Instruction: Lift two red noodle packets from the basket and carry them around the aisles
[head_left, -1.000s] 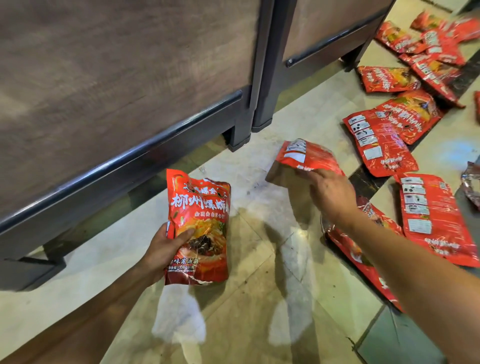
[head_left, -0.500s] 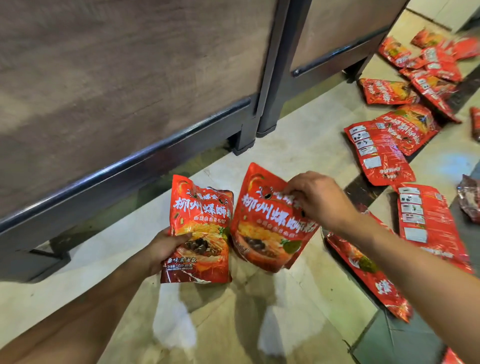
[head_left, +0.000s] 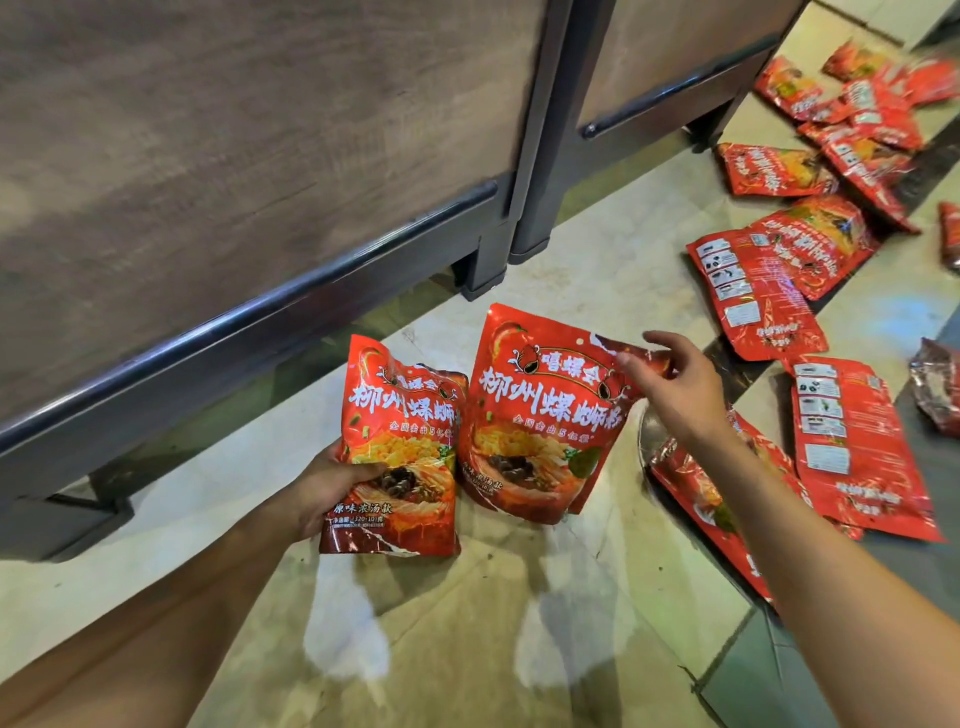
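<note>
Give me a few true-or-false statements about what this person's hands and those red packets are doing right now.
1. The left hand grips a red packet by its lower edge. True.
2. The right hand is empty. False: it pinches the top corner of a second red packet.
3. Both held packets show their printed fronts to the camera. True.
4. The other packets are stacked on a shelf. False: they lie scattered on the tiled floor.
5. A wood-panelled cabinet stands behind the held packets. True.
</note>
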